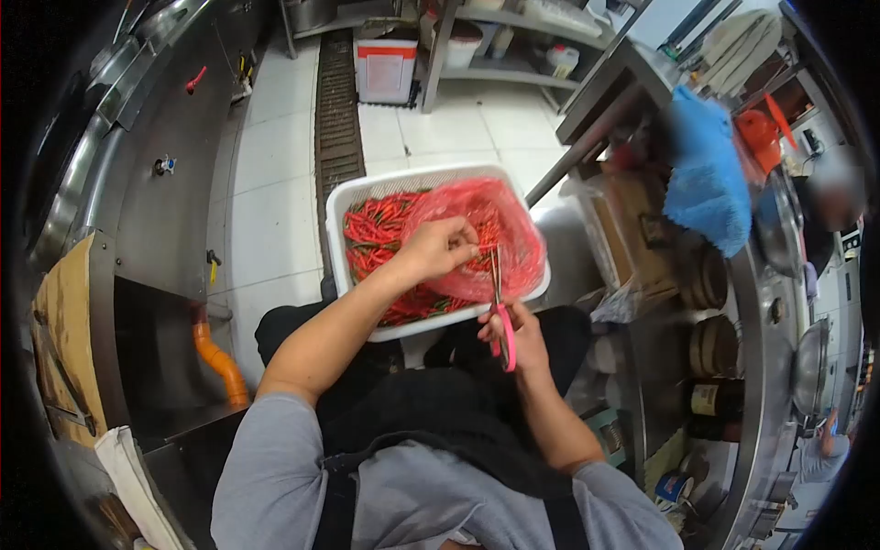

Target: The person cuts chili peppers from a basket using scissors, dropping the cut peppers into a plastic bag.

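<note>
Left hand [443, 249]: fingertips are pinching a red chili [488, 246] beside the blades.
Right hand [521, 337]: fingers are curling closed through pink-handled scissors [499, 298], pointing toward 12 o'clock.
Cut pieces [485, 226]: are lying in the red plastic bag [524, 243], occupying the white basket [336, 247] at 3 o'clock.
Whole chilies [374, 220]: are awaiting cutting at 9 o'clock, suggesting work partway along; are showing slender, red, some green-stemmed.

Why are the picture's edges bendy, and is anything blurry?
Head view: a wide lens probably bends the edges; same view, a smudgy blur sits at the upper left of the hanging blue cloth; same view, the pink-handled metal scissors look fairly clear.
</note>
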Tool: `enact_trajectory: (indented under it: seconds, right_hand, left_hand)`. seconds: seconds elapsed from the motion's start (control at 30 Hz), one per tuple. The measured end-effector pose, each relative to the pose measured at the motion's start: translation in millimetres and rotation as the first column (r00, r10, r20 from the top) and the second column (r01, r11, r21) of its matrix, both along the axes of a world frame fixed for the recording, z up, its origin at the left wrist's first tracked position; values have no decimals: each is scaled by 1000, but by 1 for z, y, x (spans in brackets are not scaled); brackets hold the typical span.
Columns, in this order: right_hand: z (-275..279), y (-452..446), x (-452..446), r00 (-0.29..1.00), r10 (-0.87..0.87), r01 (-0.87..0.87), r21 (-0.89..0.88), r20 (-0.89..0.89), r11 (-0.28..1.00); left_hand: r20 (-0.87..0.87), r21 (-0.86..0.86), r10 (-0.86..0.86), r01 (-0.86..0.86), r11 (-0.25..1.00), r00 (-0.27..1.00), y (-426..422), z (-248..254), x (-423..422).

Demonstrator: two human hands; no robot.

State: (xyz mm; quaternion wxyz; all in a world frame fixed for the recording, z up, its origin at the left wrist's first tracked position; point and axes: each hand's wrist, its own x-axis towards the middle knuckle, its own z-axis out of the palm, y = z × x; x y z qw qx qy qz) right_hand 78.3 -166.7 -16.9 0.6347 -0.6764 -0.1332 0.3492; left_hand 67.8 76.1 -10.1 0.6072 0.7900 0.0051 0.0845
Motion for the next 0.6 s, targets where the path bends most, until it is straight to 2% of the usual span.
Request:
enact_trajectory:
  seconds: [0.07, 0.2, 0.27, 0.33, 0.47, 0.53, 0.6]
  right_hand:
    - [-6, 6, 0, 1000, -8, 8, 24, -28, 1000]
    - [-7, 18, -3, 998, -21, 24, 61, -56, 998]
    - [-9, 26, -2, 997, -47, 50, 55, -54, 997]
    - [-13, 33, 1, 998, -67, 67, 38, 4, 997]
    - [-16, 39, 3, 997, -77, 78, 60, -14, 995]
    - [-18, 37, 5, 993, 6, -4, 23, -119, 1000]
    - [-17, 32, 2, 989, -5, 2, -18, -150, 1000]
  left_hand:
    - [-81, -136, -14, 3, 991, 997, 0, 16, -8]
    - [-157, -121, 19, -38, 992, 987, 2, 14, -13]
    - [-131, 51, -6, 13, 999, 991, 3, 10, -15]
    - [-163, 49, -42, 51, 998, 986, 3, 12, -18]
    - [-186, 75, -68, 83, 994, 980, 6, 7, -16]
    - [-224, 135, -54, 86, 987, 973, 9, 3, -14]
    - [-261, 195, -40, 93, 976, 965, 11, -3, -13]
